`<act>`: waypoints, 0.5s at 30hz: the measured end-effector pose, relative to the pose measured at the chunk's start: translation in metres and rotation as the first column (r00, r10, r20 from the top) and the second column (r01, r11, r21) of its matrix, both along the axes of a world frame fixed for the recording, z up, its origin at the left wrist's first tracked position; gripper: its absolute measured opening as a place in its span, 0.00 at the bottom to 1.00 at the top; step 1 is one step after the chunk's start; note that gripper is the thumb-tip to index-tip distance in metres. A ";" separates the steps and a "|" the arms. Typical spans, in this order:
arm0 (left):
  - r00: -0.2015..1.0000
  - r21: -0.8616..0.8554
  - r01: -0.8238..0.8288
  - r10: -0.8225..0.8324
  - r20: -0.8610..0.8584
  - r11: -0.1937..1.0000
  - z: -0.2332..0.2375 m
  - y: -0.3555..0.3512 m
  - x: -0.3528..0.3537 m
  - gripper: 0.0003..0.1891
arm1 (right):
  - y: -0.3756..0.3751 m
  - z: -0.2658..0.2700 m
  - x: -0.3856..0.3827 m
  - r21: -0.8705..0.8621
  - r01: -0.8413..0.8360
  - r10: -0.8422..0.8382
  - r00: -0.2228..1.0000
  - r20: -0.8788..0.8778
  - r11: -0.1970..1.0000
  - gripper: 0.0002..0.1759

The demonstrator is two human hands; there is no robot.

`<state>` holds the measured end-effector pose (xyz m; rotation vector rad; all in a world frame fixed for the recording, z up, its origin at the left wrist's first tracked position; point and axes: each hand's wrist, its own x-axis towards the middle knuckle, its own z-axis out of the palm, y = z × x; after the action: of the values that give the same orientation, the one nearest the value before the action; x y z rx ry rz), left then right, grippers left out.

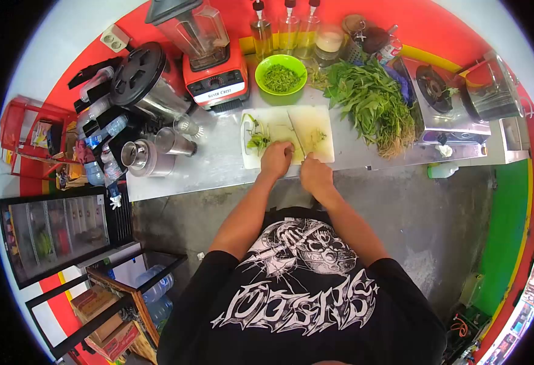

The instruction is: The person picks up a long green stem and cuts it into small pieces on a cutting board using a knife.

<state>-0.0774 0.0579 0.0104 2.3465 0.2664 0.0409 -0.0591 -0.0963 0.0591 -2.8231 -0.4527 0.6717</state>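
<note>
A white cutting board (320,121) lies at the front of the metal counter. My right hand (316,176) is wrapped round the handle of a knife (295,131), whose thin blade points away from me across the board. Close beside the blade, my left hand (277,158) rests on the board with curled fingers; what they pinch is hidden. Cut green stems and leaves (258,141) lie left of that hand. Right of the knife are a few small green bits (320,135). Behind the board, a bright green bowl (303,72) holds finely chopped greens (281,78).
A big leafy bunch with roots (373,106) lies right of the board, beside a gas stove (455,121). A red blender (215,82), metal cups (174,143) and a lidded steel pot (148,85) stand left. Oil bottles (288,30) line the back.
</note>
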 end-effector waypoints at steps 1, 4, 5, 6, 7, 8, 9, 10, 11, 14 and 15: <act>1.000 -0.002 0.002 -0.002 -0.002 1.000 -0.001 -0.001 -0.001 0.08 | -0.001 -0.002 0.000 -0.012 0.005 -0.005 1.000 -0.018 1.000 0.20; 0.999 -0.078 -0.026 0.028 0.024 0.997 0.000 -0.003 -0.001 0.08 | -0.001 -0.002 0.008 0.017 0.018 -0.017 0.998 -0.063 1.000 0.21; 0.999 -0.106 -0.032 0.029 -0.029 0.994 0.001 -0.002 -0.001 0.07 | 0.000 0.000 0.012 0.013 0.016 -0.015 0.998 -0.061 1.000 0.21; 0.996 -0.133 -0.038 0.027 -0.084 0.990 0.000 -0.002 0.000 0.07 | 0.001 0.003 0.015 -0.004 0.006 -0.006 0.998 -0.067 1.000 0.21; 0.996 -0.135 -0.038 0.027 -0.083 0.990 -0.001 -0.002 0.001 0.07 | 0.002 0.005 0.017 -0.020 -0.003 0.002 0.997 -0.074 1.000 0.21; 0.997 -0.109 -0.052 0.046 -0.062 0.993 -0.002 -0.004 0.004 0.07 | 0.003 0.007 0.017 -0.022 -0.003 0.001 0.997 -0.075 1.000 0.21; 0.997 -0.083 -0.070 0.066 -0.044 0.994 -0.001 -0.005 0.004 0.06 | 0.003 0.011 0.015 -0.029 -0.009 0.006 0.996 -0.087 1.000 0.22; 0.996 -0.084 -0.074 0.070 -0.047 0.994 0.000 -0.004 0.006 0.06 | 0.004 0.013 0.013 -0.035 -0.018 0.014 0.995 -0.097 0.999 0.22; 0.994 -0.156 -0.064 0.049 -0.099 0.986 0.002 -0.001 0.009 0.06 | 0.004 0.009 0.012 -0.035 -0.023 0.020 0.995 -0.098 0.999 0.22; 0.988 -0.208 -0.080 0.050 -0.147 0.975 0.009 -0.004 0.012 0.05 | 0.006 0.005 0.016 -0.057 -0.043 0.035 0.992 -0.123 0.997 0.21; 0.986 -0.193 -0.098 0.069 -0.155 0.976 0.009 -0.006 0.012 0.04 | 0.006 0.010 0.019 -0.081 -0.048 0.033 0.985 -0.169 0.996 0.21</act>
<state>-0.0651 0.0523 0.0193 2.1395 0.4227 -0.1140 -0.0404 -0.0906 0.0688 -2.8105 -0.4630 0.9499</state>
